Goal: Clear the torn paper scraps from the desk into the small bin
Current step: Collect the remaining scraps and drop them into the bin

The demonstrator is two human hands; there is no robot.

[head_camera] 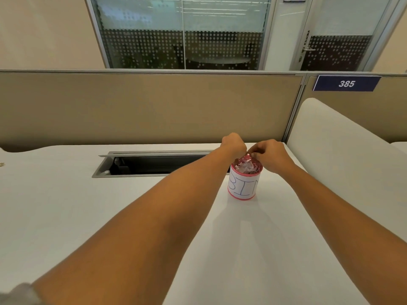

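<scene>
The small bin [243, 186], a white can with red rims and "BIN" hand-lettered on it, stands upright on the white surface [66, 205], at 3 o'clock of the open cable tray [154, 165]. Torn paper scraps [246, 167] fill it to the rim. Both hands hover at its 12 o'clock edge: the left grip [233, 146] is curled downward and the right grip [272, 154] is narrow, fingertips nearly meeting. A tiny pale bit shows between them; whether either holds it, I cannot tell.
</scene>
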